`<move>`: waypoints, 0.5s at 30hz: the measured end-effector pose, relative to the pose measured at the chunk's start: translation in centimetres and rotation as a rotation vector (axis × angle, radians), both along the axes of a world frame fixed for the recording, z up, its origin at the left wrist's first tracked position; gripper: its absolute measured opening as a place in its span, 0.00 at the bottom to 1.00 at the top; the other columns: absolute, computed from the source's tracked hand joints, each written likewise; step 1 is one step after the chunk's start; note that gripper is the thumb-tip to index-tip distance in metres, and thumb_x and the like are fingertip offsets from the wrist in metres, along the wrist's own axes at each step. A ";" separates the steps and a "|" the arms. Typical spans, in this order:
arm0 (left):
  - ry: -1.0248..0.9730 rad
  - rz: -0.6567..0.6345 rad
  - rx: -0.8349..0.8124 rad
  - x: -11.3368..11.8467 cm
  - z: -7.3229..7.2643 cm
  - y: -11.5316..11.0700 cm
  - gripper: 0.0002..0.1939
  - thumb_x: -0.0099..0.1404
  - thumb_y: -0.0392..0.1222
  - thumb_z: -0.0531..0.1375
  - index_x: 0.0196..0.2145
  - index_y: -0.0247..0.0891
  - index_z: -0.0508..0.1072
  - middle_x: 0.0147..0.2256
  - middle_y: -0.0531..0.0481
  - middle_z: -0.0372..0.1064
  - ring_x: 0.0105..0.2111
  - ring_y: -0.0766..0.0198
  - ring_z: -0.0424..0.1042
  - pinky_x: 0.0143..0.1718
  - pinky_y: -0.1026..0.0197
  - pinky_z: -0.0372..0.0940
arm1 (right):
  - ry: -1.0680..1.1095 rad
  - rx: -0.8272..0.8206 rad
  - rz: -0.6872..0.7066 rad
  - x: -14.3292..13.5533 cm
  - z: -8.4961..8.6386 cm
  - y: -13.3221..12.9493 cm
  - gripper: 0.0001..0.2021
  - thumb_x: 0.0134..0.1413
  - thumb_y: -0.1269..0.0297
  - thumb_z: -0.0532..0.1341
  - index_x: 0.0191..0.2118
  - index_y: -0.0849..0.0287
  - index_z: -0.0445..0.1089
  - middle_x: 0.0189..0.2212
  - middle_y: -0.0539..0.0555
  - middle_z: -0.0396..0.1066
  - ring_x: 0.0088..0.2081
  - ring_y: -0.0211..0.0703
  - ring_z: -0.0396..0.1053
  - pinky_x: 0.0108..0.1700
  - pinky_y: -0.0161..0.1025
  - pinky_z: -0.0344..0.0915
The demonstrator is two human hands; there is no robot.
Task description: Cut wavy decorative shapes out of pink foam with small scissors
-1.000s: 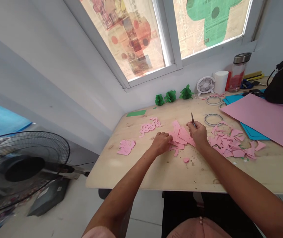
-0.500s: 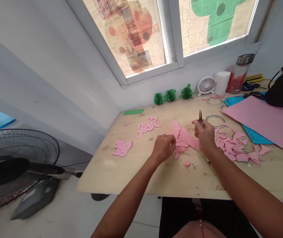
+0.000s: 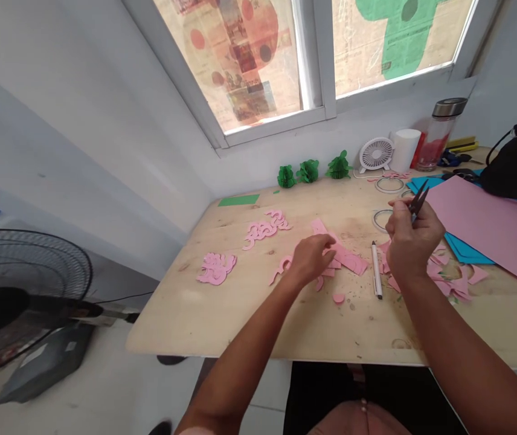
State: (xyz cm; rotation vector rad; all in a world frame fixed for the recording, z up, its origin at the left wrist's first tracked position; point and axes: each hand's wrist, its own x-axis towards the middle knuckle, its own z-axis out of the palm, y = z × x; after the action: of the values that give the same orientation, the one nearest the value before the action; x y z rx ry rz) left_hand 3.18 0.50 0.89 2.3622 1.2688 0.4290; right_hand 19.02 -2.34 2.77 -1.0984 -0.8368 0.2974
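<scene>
My right hand [image 3: 415, 238] is closed around a pair of scissors [image 3: 418, 199], dark blades pointing up and slightly apart. Over a pile of pink paper strips [image 3: 346, 257] hovers my left hand [image 3: 313, 258], fingers loosely bent with a gap between thumb and forefinger and nothing visible between them. A curved pink paper cutout [image 3: 281, 269] lies beside its wrist, partly covered. A white pen [image 3: 377, 270] lies between the hands. Pink scraps [image 3: 449, 278] are spread beneath and beside my right forearm. A small pink disc [image 3: 339, 298] lies nearer the table edge.
Two groups of pink cutouts, a front one [image 3: 216, 268] and a back one [image 3: 267, 228], lie on the left. Green paper figures [image 3: 308, 171], a small fan [image 3: 376, 154] and a bottle [image 3: 442, 133] line the wall. A pink sheet [image 3: 498, 223] covers blue sheets at right. A floor fan [image 3: 27, 296] stands left.
My right hand has moved right and a little up with the scissors, uncovering the white pen. My left hand has shifted slightly right and its fingers have loosened; the curved cutout now shows beside it.
</scene>
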 end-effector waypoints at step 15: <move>0.236 0.075 0.140 -2.9 -2.7 -0.6 0.07 0.58 0.35 0.52 0.27 0.38 0.70 0.31 0.47 0.70 0.33 0.60 0.66 0.34 0.59 0.58 | 0.117 0.017 0.260 -1.8 1.4 -1.2 0.04 0.49 0.65 0.59 0.28 0.60 0.67 0.14 0.43 0.49 0.15 0.30 0.45 0.16 0.31 0.42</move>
State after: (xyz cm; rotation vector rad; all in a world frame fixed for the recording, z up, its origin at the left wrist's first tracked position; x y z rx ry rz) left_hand 0.26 -0.14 -1.81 2.5485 1.4806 0.2747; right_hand 17.23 -3.49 4.22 -0.9467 -0.8759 0.5659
